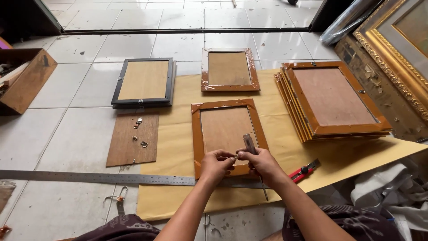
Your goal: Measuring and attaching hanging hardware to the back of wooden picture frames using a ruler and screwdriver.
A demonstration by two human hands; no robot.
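A brown picture frame lies face down on tan paper in front of me. My left hand and my right hand meet over the frame's near edge, fingertips pinching something very small between them. My right hand also holds a thin metal tool, its handle sticking up past the fingers and its shaft pointing down toward me.
Another brown frame and a black frame lie farther back. A stack of larger brown frames sits right. A board with small metal hangers, a long steel ruler, a red cutter and a wooden box surround me.
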